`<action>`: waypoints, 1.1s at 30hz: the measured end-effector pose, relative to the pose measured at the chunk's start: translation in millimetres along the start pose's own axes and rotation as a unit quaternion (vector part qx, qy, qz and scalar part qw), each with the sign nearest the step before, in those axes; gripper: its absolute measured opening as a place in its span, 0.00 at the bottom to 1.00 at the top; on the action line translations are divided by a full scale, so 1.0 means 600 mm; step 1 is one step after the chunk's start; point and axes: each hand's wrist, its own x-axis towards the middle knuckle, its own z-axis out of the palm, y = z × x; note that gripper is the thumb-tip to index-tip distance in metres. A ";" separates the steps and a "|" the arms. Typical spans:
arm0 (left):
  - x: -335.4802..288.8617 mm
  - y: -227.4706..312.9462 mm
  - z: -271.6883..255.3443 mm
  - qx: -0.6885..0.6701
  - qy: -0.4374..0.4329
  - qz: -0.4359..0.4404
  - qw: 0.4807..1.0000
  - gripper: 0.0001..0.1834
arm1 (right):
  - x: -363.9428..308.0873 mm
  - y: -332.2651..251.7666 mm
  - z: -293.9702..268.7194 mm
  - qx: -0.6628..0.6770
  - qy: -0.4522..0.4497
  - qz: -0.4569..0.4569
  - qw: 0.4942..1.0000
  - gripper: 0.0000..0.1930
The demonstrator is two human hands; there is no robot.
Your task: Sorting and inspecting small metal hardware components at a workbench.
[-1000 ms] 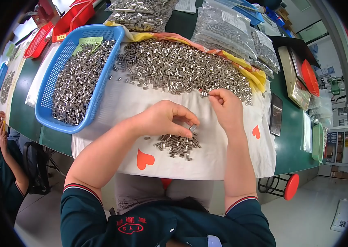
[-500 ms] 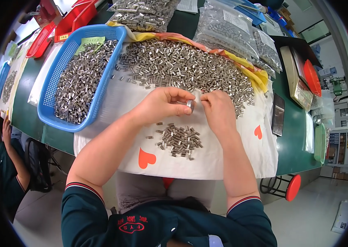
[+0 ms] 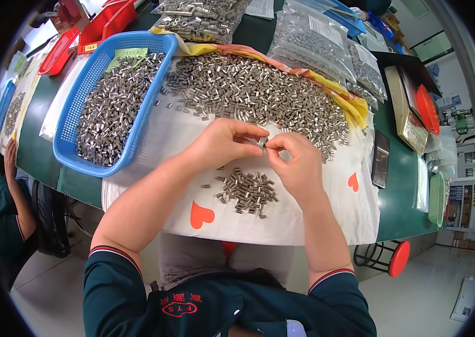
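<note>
Between thumb and fingers, my left hand (image 3: 220, 145) pinches a small silver metal ring (image 3: 262, 141). My right hand (image 3: 300, 163) has its thumb and forefinger closed at the ring's right side; whether a tiny piece sits between those fingertips is hidden. Just below both hands lies a small heap of short metal sleeves (image 3: 247, 192) on a white cloth (image 3: 282, 227) printed with orange hearts. Beyond the hands spreads a much larger heap of similar sleeves (image 3: 249, 90).
A blue plastic basket (image 3: 68, 126) of sleeves stands at the left. Clear bags of metal parts (image 3: 313, 42) lie at the back beside a yellow-and-pink cloth edge (image 3: 355, 109). At the right are a dark flat device (image 3: 380, 158) and a red stool (image 3: 398, 258). Another person (image 3: 10, 208) sits far left.
My right hand has turned and shifted left, bringing its fingertips against the ring. The ring has tilted in my left fingers. The other person's hands have moved slightly.
</note>
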 end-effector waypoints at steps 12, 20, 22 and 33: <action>-0.004 0.017 0.010 0.052 -0.019 -0.026 0.998 0.19 | 0.005 0.002 -0.032 0.064 -0.087 0.093 0.990 0.05; -0.023 0.032 0.019 0.166 -0.147 -0.028 0.975 0.19 | 0.021 0.056 -0.069 -0.028 0.069 0.166 0.983 0.06; -0.024 0.027 0.017 0.166 -0.150 -0.036 0.974 0.20 | 0.020 0.056 -0.067 -0.068 0.054 0.177 0.980 0.05; -0.012 0.019 0.007 0.046 -0.081 -0.044 0.995 0.19 | 0.013 0.056 -0.034 -0.296 -0.012 0.007 0.955 0.02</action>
